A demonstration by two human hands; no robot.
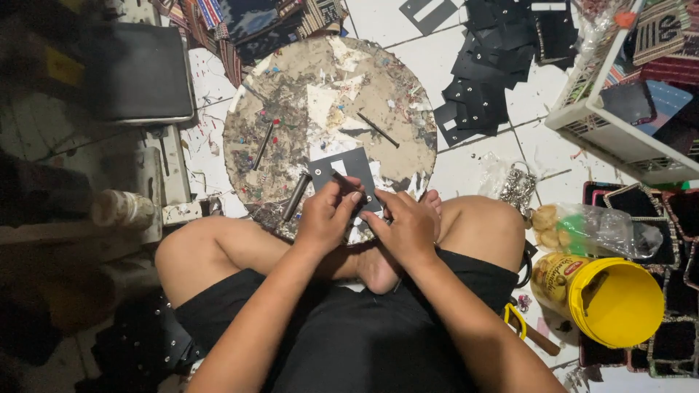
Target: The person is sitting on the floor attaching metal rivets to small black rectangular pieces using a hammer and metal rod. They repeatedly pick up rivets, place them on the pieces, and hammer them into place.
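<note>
Left hand (325, 216): curled at frame centre, fingers pinched on a thin dark metal rod (342, 180) and resting on the flat black cut-out panel (341, 172).
Right hand (408, 227): just beside the left, fingers bent and pressed onto the panel's lower right edge.
Panel: lay at the near edge of the round, scarred, paint-flecked wooden board (291, 94) on the white tiled floor (466, 167), between the person's knees.
Board: carried a thick dark metal punch (296, 196) left of the hands, and two more slim rods higher up.
Upper right: a pile of black cut pieces (495, 65) and a white plastic basket (582, 116).
Lower right: a yellow-lidded plastic tub (611, 302).
</note>
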